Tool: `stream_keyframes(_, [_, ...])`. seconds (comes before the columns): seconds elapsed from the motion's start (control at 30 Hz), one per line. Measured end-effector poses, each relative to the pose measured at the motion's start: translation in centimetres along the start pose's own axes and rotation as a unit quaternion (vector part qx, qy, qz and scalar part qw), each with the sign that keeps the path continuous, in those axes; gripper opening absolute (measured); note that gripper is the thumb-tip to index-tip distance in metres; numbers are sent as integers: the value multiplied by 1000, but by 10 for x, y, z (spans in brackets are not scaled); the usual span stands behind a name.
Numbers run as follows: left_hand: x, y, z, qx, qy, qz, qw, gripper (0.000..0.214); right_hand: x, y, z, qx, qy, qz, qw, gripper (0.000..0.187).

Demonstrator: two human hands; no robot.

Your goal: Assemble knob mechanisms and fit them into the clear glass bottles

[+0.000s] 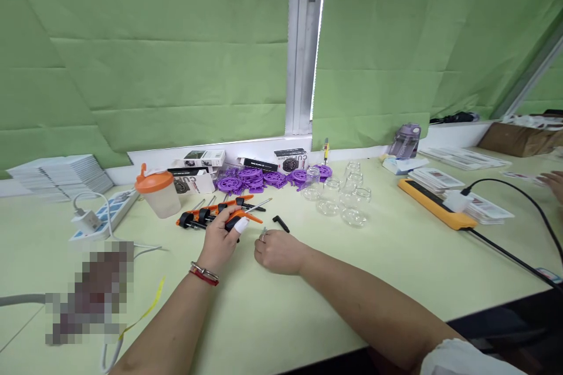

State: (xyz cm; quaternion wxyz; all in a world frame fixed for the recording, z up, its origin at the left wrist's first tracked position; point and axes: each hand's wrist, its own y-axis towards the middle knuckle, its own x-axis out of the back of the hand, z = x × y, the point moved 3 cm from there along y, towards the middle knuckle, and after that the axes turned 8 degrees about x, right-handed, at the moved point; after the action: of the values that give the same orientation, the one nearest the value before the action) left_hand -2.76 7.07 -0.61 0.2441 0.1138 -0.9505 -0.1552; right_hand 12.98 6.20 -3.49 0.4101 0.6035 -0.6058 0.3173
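Observation:
My left hand (pixel 222 234), its thumb tip wrapped in white, is closed around an orange-and-dark-handled screwdriver (pixel 259 205) whose metal shaft points up to the right. Just behind it lie several orange-and-black parts (pixel 189 221) with rods and round black pieces. To the right, my right hand (pixel 278 252) rests on the table with its fingers curled in. A small metallic bit shows at those fingers, but whether it is a ring or a held piece is unclear. A short black bent part (pixel 281 224) lies just beyond my right hand.
Purple spoked parts (pixel 250 179) are piled at the back beside cup holder boxes (pixel 290 159). Clear glass cups (pixel 355 211) stand right of them. An orange-lidded cup (pixel 158 193) and white power strip (pixel 116 208) sit left; a yellow power strip (pixel 435 205) lies right, near another person's hand (pixel 553 184).

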Motion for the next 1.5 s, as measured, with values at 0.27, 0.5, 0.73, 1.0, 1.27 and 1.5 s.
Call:
stream_keyframes(0.27, [-3,0,-1,-19,14,12,1000,38,4,2,2,24,-2,-23,999,23])
stream_keyframes(0.5, [-2,1,1,-21,14,2,1000,41,4,3,7,52,-12,-70,996,21])
stream_keyframes(0.73, [-4,1,2,26,-8,28,999,46,36,-24,-24,-233,159,-350,893,21])
stream_keyframes(1.0, [-30,-17,-20,-21,-23,146,989,40,41,-47,-41,-434,472,-533,552,13])
stream_keyframes(1.27, [-39,-28,-31,-27,-44,233,971,42,42,-34,-32,-414,522,-486,565,8])
stream_keyframes(1.5, [-41,-30,-31,-22,-60,285,956,44,45,-34,-33,-407,528,-456,590,8])
